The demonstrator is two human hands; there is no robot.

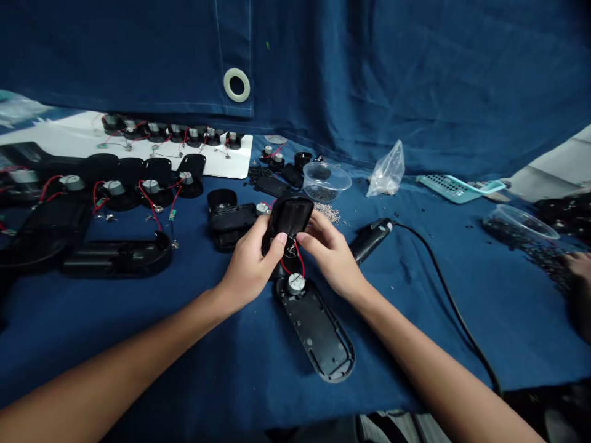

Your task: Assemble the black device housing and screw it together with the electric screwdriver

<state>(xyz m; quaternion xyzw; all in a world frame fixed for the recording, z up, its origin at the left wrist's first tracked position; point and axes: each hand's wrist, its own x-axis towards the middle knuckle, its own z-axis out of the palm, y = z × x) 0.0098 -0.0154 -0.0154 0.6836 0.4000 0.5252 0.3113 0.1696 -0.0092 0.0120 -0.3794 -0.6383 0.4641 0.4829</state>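
My left hand [249, 261] and my right hand [330, 252] grip a black plastic housing shell [287, 218] from either side, holding it tilted up above the blue cloth. A small metal spring [290, 249] shows at its lower end. Red wires [295, 261] run from there down to a silver round motor [296, 283]. That motor sits at the top of a long black oval shell [318, 332], which lies on the cloth below my hands. The wires' upper ends are hidden by the housing and my fingers.
Rows of black shells with motors and red wires lie at left, some on a white board [138, 154]. A black electric screwdriver [369, 240] with its cord lies right of my right hand. Beyond stand plastic tubs of small black parts, a plastic bag, and a teal tray. A co-worker's hand [577, 271] is at the right edge.
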